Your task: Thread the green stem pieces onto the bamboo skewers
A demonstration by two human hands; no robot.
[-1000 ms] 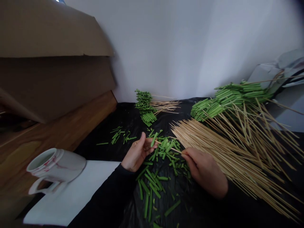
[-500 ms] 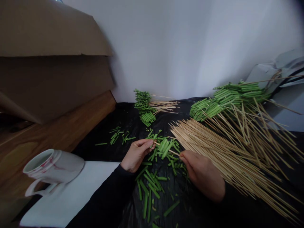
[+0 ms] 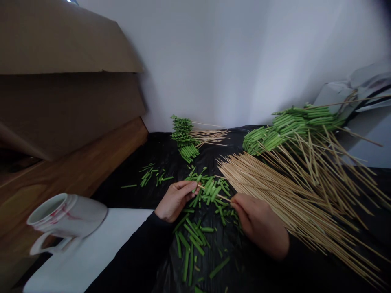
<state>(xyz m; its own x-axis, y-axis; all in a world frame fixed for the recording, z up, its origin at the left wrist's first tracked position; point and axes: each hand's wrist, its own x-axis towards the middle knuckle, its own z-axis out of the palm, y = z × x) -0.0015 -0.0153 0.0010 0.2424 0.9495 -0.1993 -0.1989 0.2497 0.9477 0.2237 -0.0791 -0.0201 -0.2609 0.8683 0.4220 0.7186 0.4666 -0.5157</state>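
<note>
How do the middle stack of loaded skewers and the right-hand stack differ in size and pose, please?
The middle stack is small; the right-hand stack is much larger. The middle stack's bare sticks lie fairly close together, pointing right, while the right-hand stack's fan out widely toward the lower right. Both have green pieces on one end of thin sticks.

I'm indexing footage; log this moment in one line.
left hand: pinching at skewer tip; right hand: holding same skewer; nearby: green pieces, skewer pile
</note>
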